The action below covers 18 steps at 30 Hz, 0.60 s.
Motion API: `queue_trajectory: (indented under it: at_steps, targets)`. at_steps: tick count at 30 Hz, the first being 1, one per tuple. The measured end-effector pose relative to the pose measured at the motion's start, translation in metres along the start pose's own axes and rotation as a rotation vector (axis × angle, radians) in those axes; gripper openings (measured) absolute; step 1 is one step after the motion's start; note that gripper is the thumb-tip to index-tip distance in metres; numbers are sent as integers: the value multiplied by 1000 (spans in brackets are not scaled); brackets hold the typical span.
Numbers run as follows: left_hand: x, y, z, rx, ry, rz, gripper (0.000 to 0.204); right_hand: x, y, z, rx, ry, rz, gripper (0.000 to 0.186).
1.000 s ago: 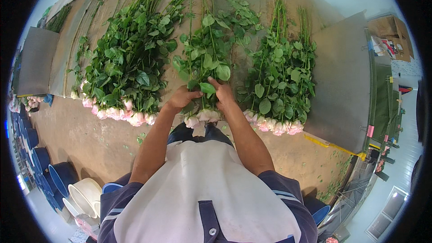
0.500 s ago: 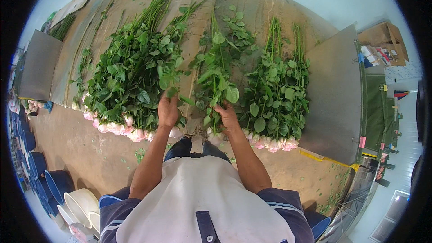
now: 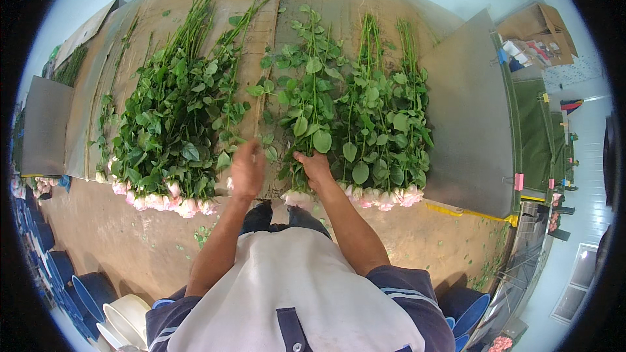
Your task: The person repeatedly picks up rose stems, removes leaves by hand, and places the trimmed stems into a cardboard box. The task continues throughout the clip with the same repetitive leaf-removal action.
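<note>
My right hand (image 3: 315, 168) is closed round the leafy stem of a pale pink rose (image 3: 298, 197), just above its bloom. This rose lies with its head toward me, its stem running away across the table. Left of it, my left hand (image 3: 247, 171) is smeared by motion over the brown surface, so its fingers are unclear. Beside that hand spreads a big pile of pink roses (image 3: 166, 124) with long green stems. To the right of my right hand lie smaller bunches of roses (image 3: 385, 117), their blooms lined up along the near edge.
The brown-covered table (image 3: 261, 39) has an upright grey panel (image 3: 460, 117) at its right and another grey panel (image 3: 45, 124) at its left. Blue tubs (image 3: 94, 293) and cream tubs (image 3: 127, 316) stand at lower left. A cardboard box (image 3: 538, 32) sits at far right.
My left hand has come away from the stems at the left pile's edge. The middle rose lies closer to the right bunches, my right hand still on it. The view has shifted slightly.
</note>
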<state>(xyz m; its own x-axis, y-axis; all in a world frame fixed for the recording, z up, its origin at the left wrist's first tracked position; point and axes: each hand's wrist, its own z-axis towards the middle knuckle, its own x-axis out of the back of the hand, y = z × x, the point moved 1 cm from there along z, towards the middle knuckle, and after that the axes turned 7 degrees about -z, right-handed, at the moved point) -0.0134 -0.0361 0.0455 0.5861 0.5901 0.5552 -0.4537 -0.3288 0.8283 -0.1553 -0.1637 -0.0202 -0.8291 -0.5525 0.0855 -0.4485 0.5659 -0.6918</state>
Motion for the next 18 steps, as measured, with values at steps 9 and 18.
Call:
queue_trajectory:
  at_steps: [9,18]
  targets:
    - [-70,-3,-16,355,-384,-294,62,18,-18,-18,396,102,-485,44]
    - [-70,2,-14,376,-355,-268,61,23,-24,-23,474,204,-545,34]
